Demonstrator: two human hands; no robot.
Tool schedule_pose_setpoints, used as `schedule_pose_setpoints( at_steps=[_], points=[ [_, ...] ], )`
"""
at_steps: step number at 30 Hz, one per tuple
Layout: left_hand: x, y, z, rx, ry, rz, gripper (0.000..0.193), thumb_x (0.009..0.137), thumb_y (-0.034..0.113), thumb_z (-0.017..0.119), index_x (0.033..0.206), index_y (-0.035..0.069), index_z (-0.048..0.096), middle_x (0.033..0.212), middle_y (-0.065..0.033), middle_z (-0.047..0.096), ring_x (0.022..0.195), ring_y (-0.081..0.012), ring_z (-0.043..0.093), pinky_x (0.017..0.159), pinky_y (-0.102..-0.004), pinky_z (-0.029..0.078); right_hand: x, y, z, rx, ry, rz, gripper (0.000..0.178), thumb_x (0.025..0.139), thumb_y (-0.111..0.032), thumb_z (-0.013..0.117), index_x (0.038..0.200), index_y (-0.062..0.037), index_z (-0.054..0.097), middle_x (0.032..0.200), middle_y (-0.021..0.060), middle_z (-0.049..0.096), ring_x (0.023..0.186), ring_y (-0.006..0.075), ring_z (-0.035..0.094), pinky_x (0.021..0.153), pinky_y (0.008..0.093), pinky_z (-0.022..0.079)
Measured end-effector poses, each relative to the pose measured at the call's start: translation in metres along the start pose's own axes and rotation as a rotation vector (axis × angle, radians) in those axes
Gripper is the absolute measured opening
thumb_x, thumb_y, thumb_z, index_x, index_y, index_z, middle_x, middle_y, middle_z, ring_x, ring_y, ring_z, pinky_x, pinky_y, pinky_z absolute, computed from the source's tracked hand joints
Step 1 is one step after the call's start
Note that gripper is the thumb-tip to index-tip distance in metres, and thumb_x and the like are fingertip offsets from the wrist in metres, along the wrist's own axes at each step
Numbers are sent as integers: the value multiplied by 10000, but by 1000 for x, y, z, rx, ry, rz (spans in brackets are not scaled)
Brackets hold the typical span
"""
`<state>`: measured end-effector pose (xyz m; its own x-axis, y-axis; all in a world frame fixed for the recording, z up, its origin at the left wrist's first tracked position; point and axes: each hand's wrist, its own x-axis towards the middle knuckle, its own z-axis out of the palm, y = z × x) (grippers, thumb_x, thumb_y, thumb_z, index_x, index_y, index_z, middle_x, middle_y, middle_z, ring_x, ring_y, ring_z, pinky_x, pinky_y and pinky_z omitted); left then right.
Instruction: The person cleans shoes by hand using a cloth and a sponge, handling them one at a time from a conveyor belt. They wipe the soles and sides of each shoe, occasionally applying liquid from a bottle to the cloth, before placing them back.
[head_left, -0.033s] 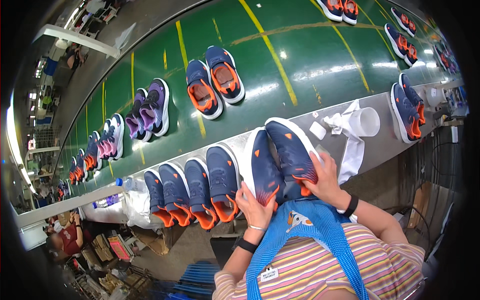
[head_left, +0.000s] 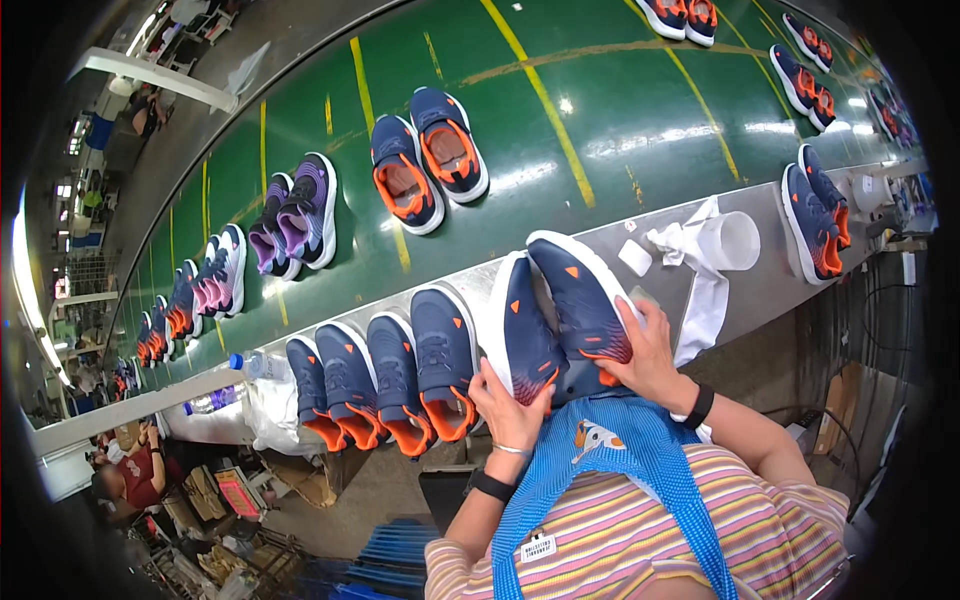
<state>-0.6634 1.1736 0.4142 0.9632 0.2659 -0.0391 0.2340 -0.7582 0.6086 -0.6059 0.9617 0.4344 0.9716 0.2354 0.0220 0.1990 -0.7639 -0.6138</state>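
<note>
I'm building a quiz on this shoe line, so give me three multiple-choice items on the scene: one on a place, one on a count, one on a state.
1. Where does the white paper cup lie?
A. on the grey ledge
B. on the green belt
C. on the floor

2. How many navy shoes with orange heels stand in the row left of the hands?
A. two
B. four
C. six

3. What is the left hand doing?
A. hanging free
B. holding a water bottle
C. holding a navy shoe

Answers: 1 A, it lies tipped on the grey ledge. 2 B, four stand side by side. 3 C, it grips a navy shoe; the right hand grips its pair.
</note>
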Motion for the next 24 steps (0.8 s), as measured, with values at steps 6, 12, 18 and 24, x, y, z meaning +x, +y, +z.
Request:
schedule_pose_setpoints(
  at_steps=[6,12,18,24],
  points=[
    [19,-34,-6,-242,-105,-70,412,839,159,502,1217,11,431,1039,-191,476,949,-311,475,848,-347,375,36,30,2,578,-168,320,610,778,-241,615,1277,-18,344,996,148,498,941,235,499,871,324,375],
    [26,-57,6,-544,-273,-245,456,920,244,329,1313,16,285,1292,-198,377,1211,-277,354,979,-315,280,61,59,21,628,-477,118,502,871,-307,481,1277,-36,362,1212,141,463,1076,185,457,911,270,343],
    [40,-61,1,-505,-462,-223,537,918,301,330,1327,-25,208,1332,-191,311,1242,-252,296,1004,-278,227,63,55,16,869,-430,224,453,871,-237,500,1262,-39,389,1170,90,494,1042,132,462,886,254,370],
    [45,-64,1,-1075,-274,-514,469,922,328,355,1207,-41,399,1143,-96,504,1010,-189,508,884,-290,392,71,34,-6,1077,-389,418,436,885,-244,481,1257,-33,396,1143,77,503,1000,117,482,838,239,406]
  ],
)
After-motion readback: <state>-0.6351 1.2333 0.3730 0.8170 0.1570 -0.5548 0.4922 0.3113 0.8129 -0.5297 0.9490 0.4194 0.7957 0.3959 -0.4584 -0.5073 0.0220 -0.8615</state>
